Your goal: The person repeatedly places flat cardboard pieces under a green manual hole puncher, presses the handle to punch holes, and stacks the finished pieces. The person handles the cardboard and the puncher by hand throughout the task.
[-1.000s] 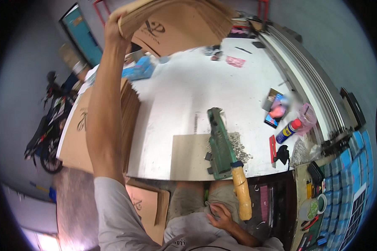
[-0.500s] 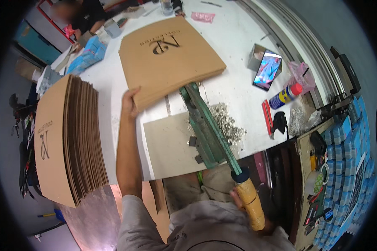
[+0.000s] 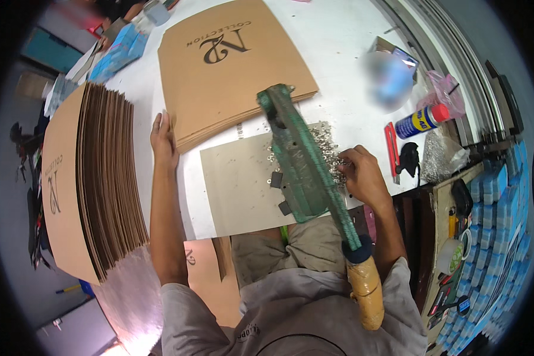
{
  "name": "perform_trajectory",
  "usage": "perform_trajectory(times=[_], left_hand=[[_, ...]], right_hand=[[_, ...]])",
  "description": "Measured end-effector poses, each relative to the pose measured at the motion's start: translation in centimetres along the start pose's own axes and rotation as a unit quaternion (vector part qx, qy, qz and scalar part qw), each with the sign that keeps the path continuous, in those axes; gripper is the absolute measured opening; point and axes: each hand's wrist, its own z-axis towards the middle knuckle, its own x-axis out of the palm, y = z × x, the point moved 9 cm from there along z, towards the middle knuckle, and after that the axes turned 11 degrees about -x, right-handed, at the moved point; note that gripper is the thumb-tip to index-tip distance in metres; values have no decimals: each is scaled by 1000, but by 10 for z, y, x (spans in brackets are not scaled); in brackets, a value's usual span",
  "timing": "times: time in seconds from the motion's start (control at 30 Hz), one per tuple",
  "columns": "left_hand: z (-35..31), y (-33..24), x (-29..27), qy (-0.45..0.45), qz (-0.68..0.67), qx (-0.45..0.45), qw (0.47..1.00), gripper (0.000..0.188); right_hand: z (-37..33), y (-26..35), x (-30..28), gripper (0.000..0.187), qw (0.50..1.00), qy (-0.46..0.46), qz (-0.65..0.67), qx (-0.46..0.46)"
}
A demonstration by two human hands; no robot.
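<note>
Left hand [image 3: 164,141] touches one stack [image 3: 237,74]; right hand [image 3: 365,173], seemingly, one ring heap [image 3: 327,141]

The near left corner of a stack of brown sheets [image 3: 231,77] is touched by the left-hand grip [image 3: 164,141] on the white table [image 3: 344,35]. Small metal pieces [image 3: 324,135], strewn beside a green lever press [image 3: 302,160], are touched by the right-hand grip [image 3: 363,173]. The press's handle [image 3: 365,291] is wrapped in yellow. Another brown stack [image 3: 110,178] is seen at left.
</note>
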Motion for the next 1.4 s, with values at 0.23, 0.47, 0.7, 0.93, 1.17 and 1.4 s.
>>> perform_trajectory(times=[0.23, 0.47, 0.7, 0.93, 1.17, 1.4], left_hand=[[-56, -32, 16, -166, 167, 237, 942, 76], [-113, -49, 144, 1, 583, 418, 697, 66], [-84, -2, 158, 69, 641, 394, 654, 71], [-115, -44, 121, -49, 597, 423, 680, 73], [-137, -29, 85, -69, 537, 392, 744, 66], [-114, -18, 55, -115, 459, 305, 826, 78]], right_hand=[[15, 26, -12, 10, 996, -70, 31, -45], [20, 21, 2, 19, 992, -106, 42, -56], [30, -2, 29, 18, 973, -90, 213, 21], [54, 30, 30, 27, 986, -73, 143, -53], [43, 33, 20, 24, 998, 7, -37, -55], [-10, -47, -71, 46, 918, -80, -369, 122]])
